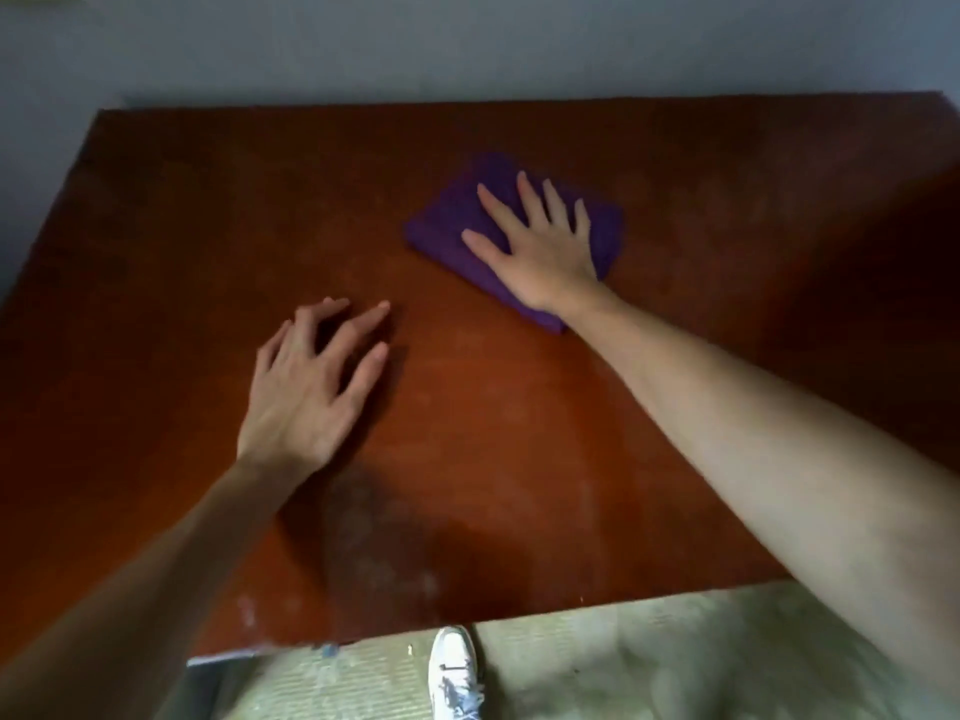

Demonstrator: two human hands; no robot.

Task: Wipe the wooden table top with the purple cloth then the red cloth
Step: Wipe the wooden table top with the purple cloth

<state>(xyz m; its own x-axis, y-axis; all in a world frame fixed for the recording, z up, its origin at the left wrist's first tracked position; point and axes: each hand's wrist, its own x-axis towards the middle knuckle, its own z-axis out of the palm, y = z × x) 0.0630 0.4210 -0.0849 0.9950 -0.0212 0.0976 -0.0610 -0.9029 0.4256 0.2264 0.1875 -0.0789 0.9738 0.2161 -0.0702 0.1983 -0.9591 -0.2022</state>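
A folded purple cloth (452, 220) lies flat on the reddish-brown wooden table top (208, 215), right of centre toward the far side. My right hand (535, 246) presses down on it with fingers straight and spread, covering its right half. My left hand (311, 381) rests on the bare wood nearer to me and to the left, fingers loosely bent with the tips touching the table, holding nothing. No red cloth is in view.
The table's far edge meets a grey wall (467, 44). Its near edge runs above a pale floor (649, 662), where a white shoe (454, 667) shows. Dusty, whitish marks (384, 553) lie on the wood near the front edge.
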